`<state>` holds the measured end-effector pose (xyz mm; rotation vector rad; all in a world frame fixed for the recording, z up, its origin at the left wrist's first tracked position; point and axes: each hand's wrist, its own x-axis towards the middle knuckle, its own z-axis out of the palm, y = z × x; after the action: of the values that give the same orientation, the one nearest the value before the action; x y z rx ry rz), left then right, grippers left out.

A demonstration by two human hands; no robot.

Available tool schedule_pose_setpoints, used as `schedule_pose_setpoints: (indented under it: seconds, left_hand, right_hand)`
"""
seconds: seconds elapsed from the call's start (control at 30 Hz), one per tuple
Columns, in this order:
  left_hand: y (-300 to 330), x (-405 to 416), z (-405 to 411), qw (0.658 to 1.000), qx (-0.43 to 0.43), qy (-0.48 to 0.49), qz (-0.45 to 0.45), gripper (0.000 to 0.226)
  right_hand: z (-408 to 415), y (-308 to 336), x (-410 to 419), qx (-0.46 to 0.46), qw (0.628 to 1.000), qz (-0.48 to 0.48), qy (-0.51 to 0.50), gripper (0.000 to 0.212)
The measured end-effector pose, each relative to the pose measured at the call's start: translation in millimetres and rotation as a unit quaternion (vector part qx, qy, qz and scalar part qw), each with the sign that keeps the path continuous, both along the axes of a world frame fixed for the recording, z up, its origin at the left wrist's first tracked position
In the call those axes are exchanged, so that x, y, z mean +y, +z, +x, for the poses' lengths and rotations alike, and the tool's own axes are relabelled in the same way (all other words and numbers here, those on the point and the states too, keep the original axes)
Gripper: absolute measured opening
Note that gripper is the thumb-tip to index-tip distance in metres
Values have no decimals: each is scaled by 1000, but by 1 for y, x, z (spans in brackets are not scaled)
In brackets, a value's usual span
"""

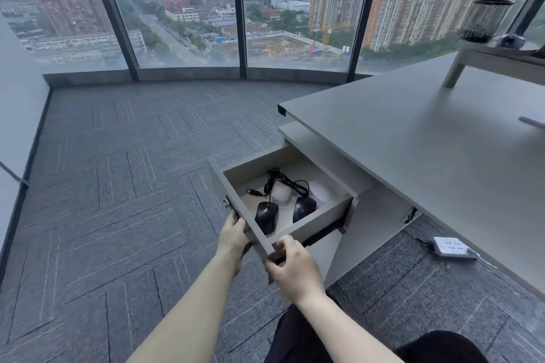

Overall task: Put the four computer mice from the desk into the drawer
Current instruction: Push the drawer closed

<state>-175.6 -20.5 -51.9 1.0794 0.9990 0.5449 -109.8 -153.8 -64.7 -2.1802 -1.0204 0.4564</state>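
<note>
The grey drawer (pixel 321 219) stands pulled out from under the desk (pixel 427 138). Inside lie several mice: a black mouse (pixel 266 216) at the front left, a second black mouse (pixel 303 209) at the front right, a white mouse (pixel 281 193) behind them and a pale mouse (pixel 320 190) at the back right. A tangled black cable (pixel 280 178) lies at the back. My left hand (pixel 233 234) grips the drawer's front panel (pixel 236 200) from the outer side. My right hand (pixel 295 270) holds the panel's near end, fingers curled over its edge.
A white power strip (pixel 451 247) lies on the carpet under the desk. On the desk's far right stand a monitor riser (pixel 495 59) and a black mesh pen holder (pixel 485 19). Grey carpet spreads to the left, up to floor-to-ceiling windows.
</note>
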Motion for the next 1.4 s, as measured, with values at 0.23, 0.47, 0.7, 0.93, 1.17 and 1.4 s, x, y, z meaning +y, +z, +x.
schedule_pose_setpoints:
  seconds: [0.23,0.47,0.7,0.93,1.17,1.4]
  left_hand:
    - [-2,-8,75,999,-14,-45,-16,36]
    - [-12,-8,140,996,-33,-61,-58,56]
    - [-13,-11,188,991,-70,-47,-100,61]
    - [-18,-12,215,986,-95,-68,-122,62]
    - [-18,-13,223,987,-91,-68,-112,64]
    - [-8,-22,203,993,-33,-92,-66,55]
  right_hand:
    - [63,7,-15,27,994,6,-102,32]
    - [107,8,-26,11,973,14,-231,49]
    - [146,0,-26,74,959,31,-271,82]
    - [167,-3,-21,82,951,82,-286,26]
    - [174,-4,-21,83,950,82,-289,23]
    - [170,7,-30,91,955,33,-279,16]
